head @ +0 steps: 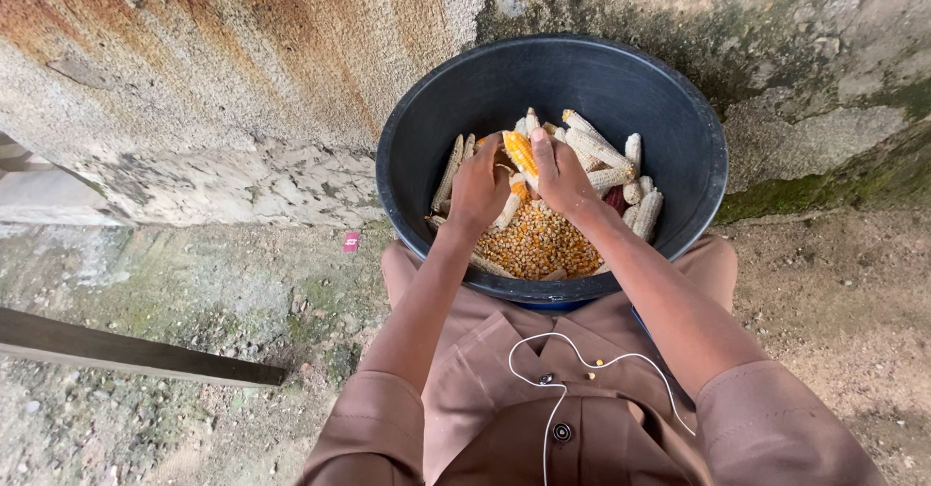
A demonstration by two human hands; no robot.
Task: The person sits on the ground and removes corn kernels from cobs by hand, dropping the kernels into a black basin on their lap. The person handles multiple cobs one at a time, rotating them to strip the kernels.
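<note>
1. White cord [572,374] hangs looped over the brown shirt [543,418] nearest the camera. It lies loose between the forearms, so an elbow drawn back could snag it and tug it.
2. Both hands work inside the black tub [698,146], which rests between the knees. The left hand [477,190] is curled shut around the lower end of a corn cob [519,151], and the right hand [562,178] is closed over its upper part with the thumb pressed along the yellow kernels.
3. Hard thumb pressure on dry kernels could scrape the skin, and a slip could drive the thumb into the rough stripped cobs [606,161] just beside it.
4. Loose kernels [538,243] lie heaped at the near side of the tub bottom. Kernels popping off with force could jump the rim and scatter on the dirt ground [824,292].
5. Leaning weight on the near rim could tip the tub towards the lap.
6. Behind it stands a stained concrete wall [242,79].
</note>
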